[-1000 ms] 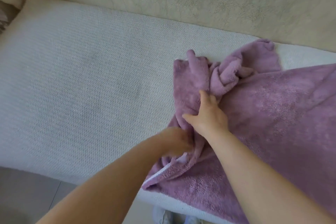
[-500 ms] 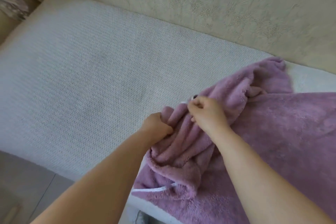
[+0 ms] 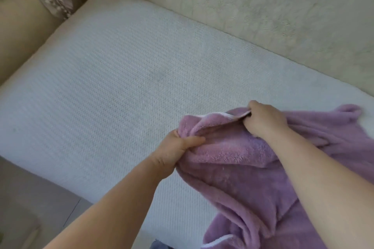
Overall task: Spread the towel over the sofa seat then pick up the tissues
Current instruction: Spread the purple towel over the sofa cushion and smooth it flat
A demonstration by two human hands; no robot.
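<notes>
2 hands grip the purple towel [image 3: 253,178] by its edge: the left hand [image 3: 178,147] pinches a fold under its thumb, and the right hand [image 3: 263,121] clutches the white-trimmed hem. The spreading step is in hand, and the next move likely calls for drawing that edge left across the bare sofa seat [image 3: 111,87]. Fleecy and crumpled, the towel covers only the seat's right part.

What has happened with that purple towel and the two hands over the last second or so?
The left hand and right hand regripped the purple towel: a second ago they sat close together on the crumpled heap, now they hold its white-trimmed edge, drawn apart. Unchanged: the towel stays bunched on the right, and most of the sofa seat is uncovered.
</notes>
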